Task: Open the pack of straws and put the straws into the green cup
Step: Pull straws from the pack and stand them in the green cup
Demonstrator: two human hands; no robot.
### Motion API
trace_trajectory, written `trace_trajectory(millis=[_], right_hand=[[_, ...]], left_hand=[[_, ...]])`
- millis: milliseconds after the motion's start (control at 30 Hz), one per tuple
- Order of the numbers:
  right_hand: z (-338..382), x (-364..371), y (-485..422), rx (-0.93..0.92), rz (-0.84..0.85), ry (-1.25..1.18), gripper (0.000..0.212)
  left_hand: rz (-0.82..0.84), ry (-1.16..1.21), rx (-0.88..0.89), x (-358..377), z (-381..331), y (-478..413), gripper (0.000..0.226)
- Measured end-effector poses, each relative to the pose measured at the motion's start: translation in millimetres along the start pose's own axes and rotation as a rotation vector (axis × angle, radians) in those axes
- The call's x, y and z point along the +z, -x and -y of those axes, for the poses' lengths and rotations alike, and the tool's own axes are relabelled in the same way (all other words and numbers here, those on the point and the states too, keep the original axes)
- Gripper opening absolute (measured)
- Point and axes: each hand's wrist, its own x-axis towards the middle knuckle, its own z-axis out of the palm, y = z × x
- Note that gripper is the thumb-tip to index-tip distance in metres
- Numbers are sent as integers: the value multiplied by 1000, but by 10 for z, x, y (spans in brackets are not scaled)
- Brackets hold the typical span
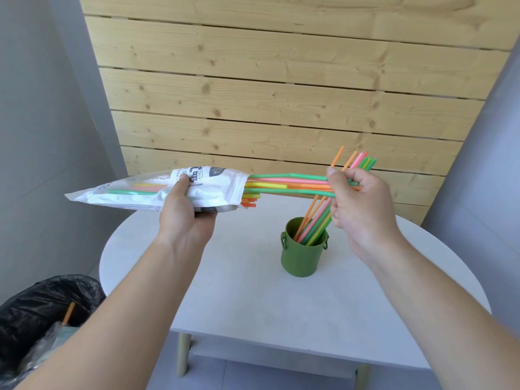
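Mid-transfer: our left hand [184, 209] gripped the opened pack [157, 188] level above the table [239, 291]; right hand [357, 198] was fisted around a bunch of straws [289, 182] half out. Green cup [304, 253] below already held several. Next: pull clear, tip upright, drop in.

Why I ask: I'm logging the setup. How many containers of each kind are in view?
White printed plastic straw pack: 1, open, gripped by the left hand
Dark green cup with side handles: 1, standing on the white table, with straws in it
Black-bagged waste bin: 1, beside the table
Total: 3
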Motion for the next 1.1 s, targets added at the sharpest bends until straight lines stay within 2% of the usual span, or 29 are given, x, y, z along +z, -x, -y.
trace_trajectory(millis=[200, 333, 467, 833, 1000, 1100], right_hand=[[162, -306, -123, 22, 47, -15, 27], [254, -604, -218, 7, 28, 6, 26], [276, -942, -290, -1, -11, 114, 22], [240, -1436, -306, 46, 2, 344, 26], [273, -1444, -315, -3, 20, 524, 31], [322, -1422, -329, -42, 12, 612, 34]], left_hand=[[-24, 51, -4, -23, -61, -4, 11], [-55, 60, -3, -44, -64, -42, 24], [-64, 58, -19, -65, -21, -67, 8], [-42, 29, -37, -3, 166, -63, 27], [-24, 4, -55, 24, 199, -28, 15], [-33, 5, -51, 11, 193, -33, 18]])
